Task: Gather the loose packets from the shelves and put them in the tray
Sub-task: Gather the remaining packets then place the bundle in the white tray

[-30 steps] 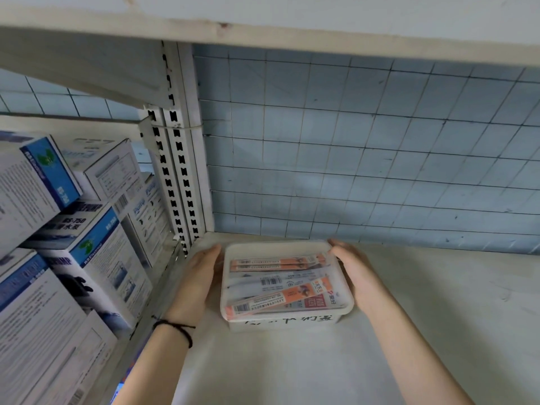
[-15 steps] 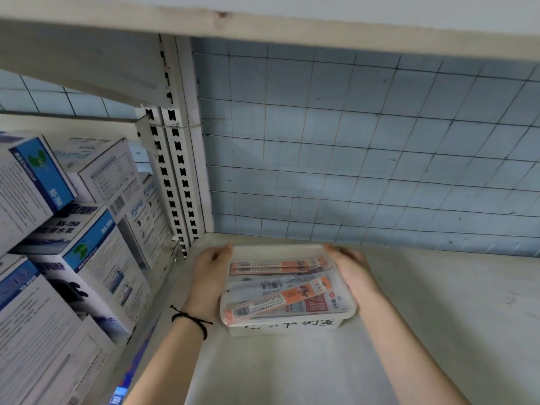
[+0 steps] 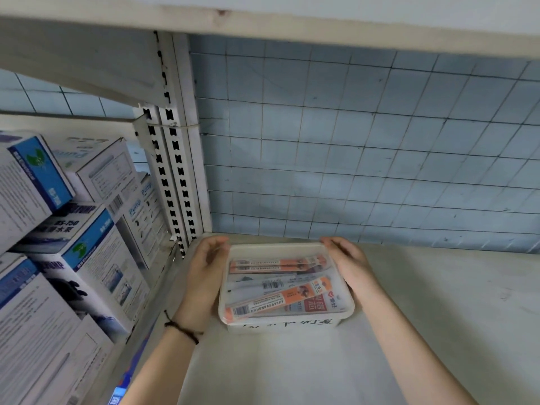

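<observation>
A white plastic tray (image 3: 287, 325) with black handwriting on its front wall sits on the white shelf near the back left corner. Several long orange-and-white packets (image 3: 280, 301) lie flat inside it. My left hand (image 3: 204, 276) is against the tray's left side, fingers curled at the far left corner. My right hand (image 3: 349, 263) grips the right side, fingers at the far right corner. Both hands hold the tray.
The white shelf board (image 3: 423, 317) stretches to the right under a blue wire-grid back wall (image 3: 350, 159). A slotted white upright (image 3: 172, 176) stands left of the tray. Stacked blue-and-white pump boxes (image 3: 81, 252) fill the bay to the left. Another shelf (image 3: 263, 21) runs overhead.
Both hands have slid from the tray's near sides toward its far corners, and the tray has shifted slightly toward the back wall.
</observation>
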`<act>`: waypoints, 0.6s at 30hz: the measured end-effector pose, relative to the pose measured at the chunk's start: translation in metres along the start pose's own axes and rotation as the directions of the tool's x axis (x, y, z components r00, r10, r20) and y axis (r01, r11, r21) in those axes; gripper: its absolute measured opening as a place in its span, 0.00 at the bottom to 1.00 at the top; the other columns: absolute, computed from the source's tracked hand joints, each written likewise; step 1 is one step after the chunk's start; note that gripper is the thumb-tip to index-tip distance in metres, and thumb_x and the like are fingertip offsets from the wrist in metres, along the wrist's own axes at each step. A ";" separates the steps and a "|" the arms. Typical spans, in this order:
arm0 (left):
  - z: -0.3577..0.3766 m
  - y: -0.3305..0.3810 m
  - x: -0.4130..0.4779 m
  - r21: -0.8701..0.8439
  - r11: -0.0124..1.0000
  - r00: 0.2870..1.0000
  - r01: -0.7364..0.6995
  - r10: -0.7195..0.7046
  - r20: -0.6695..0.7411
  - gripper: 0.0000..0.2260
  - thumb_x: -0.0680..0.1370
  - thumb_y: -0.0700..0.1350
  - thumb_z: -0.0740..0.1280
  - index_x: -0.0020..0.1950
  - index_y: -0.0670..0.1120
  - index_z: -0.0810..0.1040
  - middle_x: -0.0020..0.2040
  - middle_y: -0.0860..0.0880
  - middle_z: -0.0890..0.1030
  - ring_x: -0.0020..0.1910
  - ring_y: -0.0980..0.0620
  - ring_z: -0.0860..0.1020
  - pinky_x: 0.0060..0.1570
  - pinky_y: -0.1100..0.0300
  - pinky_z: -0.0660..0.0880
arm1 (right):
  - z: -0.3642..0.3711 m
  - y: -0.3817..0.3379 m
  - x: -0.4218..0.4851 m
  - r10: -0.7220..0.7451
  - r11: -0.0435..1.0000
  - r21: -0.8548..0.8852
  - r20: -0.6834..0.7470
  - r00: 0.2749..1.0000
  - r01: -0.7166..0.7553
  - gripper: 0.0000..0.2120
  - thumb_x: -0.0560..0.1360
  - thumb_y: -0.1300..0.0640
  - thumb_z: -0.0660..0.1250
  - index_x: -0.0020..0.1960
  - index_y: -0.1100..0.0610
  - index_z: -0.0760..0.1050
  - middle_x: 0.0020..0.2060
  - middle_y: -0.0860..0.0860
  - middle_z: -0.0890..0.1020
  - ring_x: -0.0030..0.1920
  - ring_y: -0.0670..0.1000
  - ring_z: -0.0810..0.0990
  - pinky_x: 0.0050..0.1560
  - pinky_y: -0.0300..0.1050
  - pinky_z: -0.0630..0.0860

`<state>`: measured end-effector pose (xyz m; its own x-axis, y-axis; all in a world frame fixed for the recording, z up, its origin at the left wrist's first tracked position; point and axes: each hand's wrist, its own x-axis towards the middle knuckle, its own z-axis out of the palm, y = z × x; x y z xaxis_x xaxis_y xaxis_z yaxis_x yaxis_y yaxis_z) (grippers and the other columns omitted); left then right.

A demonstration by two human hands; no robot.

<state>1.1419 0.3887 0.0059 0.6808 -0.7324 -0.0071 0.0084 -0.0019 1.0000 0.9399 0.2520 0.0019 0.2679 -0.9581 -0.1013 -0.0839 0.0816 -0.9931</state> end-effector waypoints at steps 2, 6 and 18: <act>-0.007 0.004 -0.013 -0.008 1.000 0.998 -0.025 0.026 0.059 0.07 0.80 0.45 0.61 0.54 0.47 0.78 0.50 0.47 0.82 0.47 0.54 0.82 0.48 0.57 0.79 | -0.007 0.003 -0.006 0.040 0.999 0.003 0.063 0.997 -0.040 0.11 0.75 0.48 0.67 0.54 0.51 0.80 0.49 0.48 0.85 0.48 0.46 0.84 0.51 0.46 0.79; -0.011 0.009 -0.038 -0.029 1.000 0.980 -0.008 0.013 0.197 0.15 0.82 0.49 0.55 0.61 0.46 0.77 0.56 0.48 0.83 0.54 0.51 0.81 0.56 0.51 0.76 | -0.010 0.011 -0.022 0.068 0.996 0.042 0.236 0.969 -0.080 0.14 0.79 0.47 0.60 0.63 0.46 0.74 0.62 0.47 0.79 0.60 0.48 0.79 0.66 0.52 0.71; 0.004 0.005 -0.034 0.090 0.995 0.991 -0.048 0.036 0.130 0.11 0.82 0.46 0.56 0.51 0.63 0.71 0.41 0.67 0.79 0.38 0.75 0.77 0.38 0.79 0.72 | 0.003 0.014 -0.026 -0.116 0.952 -0.281 0.049 0.992 0.125 0.25 0.79 0.48 0.59 0.75 0.53 0.62 0.72 0.45 0.67 0.69 0.41 0.66 0.63 0.31 0.61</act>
<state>1.1157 0.4106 0.0114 0.5797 -0.8143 0.0295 -0.0902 -0.0282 0.9955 0.9348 0.2791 -0.0096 0.3222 -0.9466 0.0122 -0.3155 -0.1195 -0.9414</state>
